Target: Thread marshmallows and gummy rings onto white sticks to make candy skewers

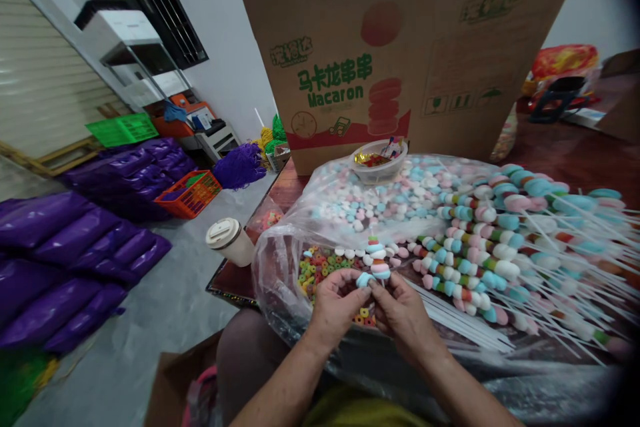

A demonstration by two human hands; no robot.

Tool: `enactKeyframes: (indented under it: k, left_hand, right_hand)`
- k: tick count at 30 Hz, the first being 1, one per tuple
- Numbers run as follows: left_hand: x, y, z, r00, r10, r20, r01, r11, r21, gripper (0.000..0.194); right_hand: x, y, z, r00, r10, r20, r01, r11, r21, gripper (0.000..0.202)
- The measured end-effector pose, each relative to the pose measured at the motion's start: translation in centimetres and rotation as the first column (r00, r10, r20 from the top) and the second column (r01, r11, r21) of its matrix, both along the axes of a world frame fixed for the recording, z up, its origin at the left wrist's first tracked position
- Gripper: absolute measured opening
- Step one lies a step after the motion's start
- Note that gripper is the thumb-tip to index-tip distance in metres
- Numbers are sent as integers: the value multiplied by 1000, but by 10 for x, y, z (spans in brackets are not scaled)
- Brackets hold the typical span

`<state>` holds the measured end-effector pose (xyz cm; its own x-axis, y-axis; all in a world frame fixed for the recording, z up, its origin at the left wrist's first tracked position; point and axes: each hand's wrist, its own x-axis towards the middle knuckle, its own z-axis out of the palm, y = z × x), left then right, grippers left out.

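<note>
My left hand [335, 307] pinches a light blue marshmallow [365, 279] between thumb and fingertips. Close against it, my right hand [406, 313] is closed on the lower part of a candy skewer [379, 261], which points up and carries blue, pink, white and brownish pieces. The two thumbs almost meet, and the stick's lower end is mostly hidden by the fingers. Behind my left hand lie colourful ring-shaped pieces [325, 265]. Bare white sticks [463, 320] lie beside my right wrist. Many filled skewers [465, 260] are piled to the right.
A clear plastic bag [280, 267] spreads under loose pastel marshmallows [345, 197]. A white bowl [379, 170] with wrappers sits on them. At the back stands a large cardboard box [330, 27]. A lidded cup [230, 240] is at the table's left edge; purple sacks [65, 260] lie on the floor.
</note>
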<state>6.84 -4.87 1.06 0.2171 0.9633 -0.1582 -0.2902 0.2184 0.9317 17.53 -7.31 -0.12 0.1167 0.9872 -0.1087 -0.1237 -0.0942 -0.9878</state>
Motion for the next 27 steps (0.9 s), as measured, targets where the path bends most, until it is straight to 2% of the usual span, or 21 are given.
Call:
enactKeyframes:
  k: [2, 4, 7, 9, 14, 19, 22, 27]
  left_hand:
    - [-3, 4, -1, 999, 50, 7, -50, 999, -21, 23]
    - [-7, 8, -1, 991, 135, 18, -134, 990, -47, 27]
    - [-11, 14, -4, 965, 262, 1, -261, 964, -56, 34]
    - [-13, 17, -8, 956, 290, -36, -291, 956, -28, 35]
    - [-14, 16, -17, 931, 317, -181, -296, 946, 135, 25]
    - [-19, 11, -18, 868, 404, -290, -313, 897, 313, 22]
    - [-20, 9, -18, 852, 407, -328, -295, 892, 342, 26]
    - [-15, 6, -26, 835, 433, -339, -324, 886, 333, 25]
  right_hand:
    - [8, -8, 1, 994, 68, 80, -64, 997, -50, 29]
    - [20, -20, 2, 938, 129, 322, -129, 991, -21, 29]
    - [32, -40, 1, 735, 109, 669, -195, 979, 54, 25]
    - [34, -47, 0, 618, 94, 780, -210, 976, 49, 24]
    - [26, -44, 1, 431, 101, 897, -193, 981, -18, 25]
    - [20, -42, -1, 280, 99, 955, -167, 984, -53, 24]
    - [16, -45, 0, 222, 94, 970, -146, 987, -62, 24]
    - [6, -44, 5, 176, 171, 970, -166, 976, -142, 24]
